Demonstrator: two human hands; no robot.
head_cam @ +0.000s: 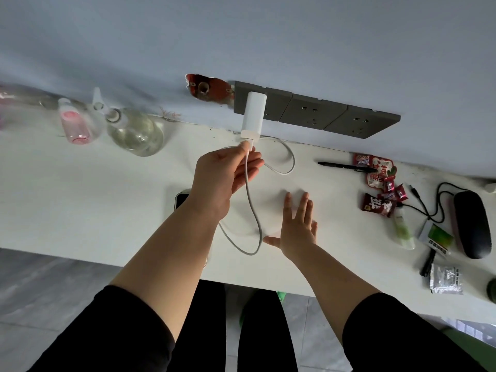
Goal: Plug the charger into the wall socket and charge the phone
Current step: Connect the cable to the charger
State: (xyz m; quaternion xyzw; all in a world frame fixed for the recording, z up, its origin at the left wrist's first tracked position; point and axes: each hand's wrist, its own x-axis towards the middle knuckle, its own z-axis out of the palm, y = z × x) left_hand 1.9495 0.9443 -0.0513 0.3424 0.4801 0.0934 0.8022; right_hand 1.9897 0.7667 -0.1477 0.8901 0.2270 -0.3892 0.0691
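The white charger (252, 115) sits plugged into the leftmost wall socket (271, 106) at the far edge of the white table (80, 205). The left hand (226, 178) pinches the cable (252, 210) plug at the charger's near end; the cable loops across the bare middle of the table. The right hand (296, 229) hovers open, fingers spread, holding nothing. The phone (182, 198) lies just left of the left wrist, mostly hidden. Far left stand a clear bottle (135, 131) and a pink one (73, 124); whether they hold anything is unclear. Snack packets (379, 178) crowd the right.

White charger (252, 114) plugged into grey wall socket (271, 104).
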